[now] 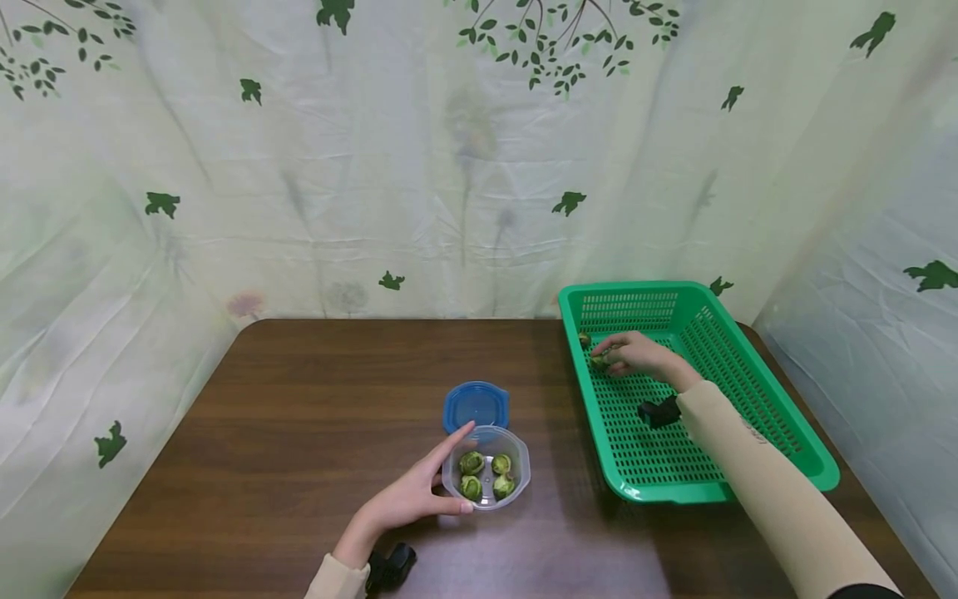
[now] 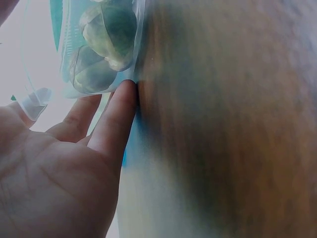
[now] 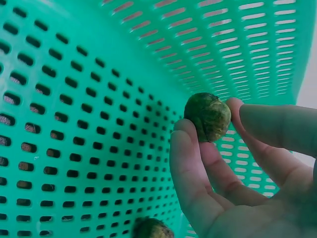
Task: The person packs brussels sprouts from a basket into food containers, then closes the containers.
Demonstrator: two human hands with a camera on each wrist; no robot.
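My left hand (image 1: 407,499) holds a small clear plastic container (image 1: 523,467) from its left side, thumb at the front and forefinger along the back rim. Several Brussels sprouts (image 1: 471,462) lie on the container's floor. From the left wrist, fingers (image 2: 116,116) show against the container's lower wall, close to two sprouts (image 2: 110,32). Inside the green basket (image 1: 778,433), my right hand (image 1: 639,356) pinches one Brussels sprout (image 3: 208,117) between thumb and fingertips. A second sprout (image 3: 152,228) sits near it by the basket's left wall.
A blue lid (image 1: 476,406) lies directly behind the container on the brown wooden table (image 1: 329,399). The slotted basket stands at the table's right side, its walls rising around my right hand. Behind the table hangs a leaf-printed curtain (image 1: 419,166).
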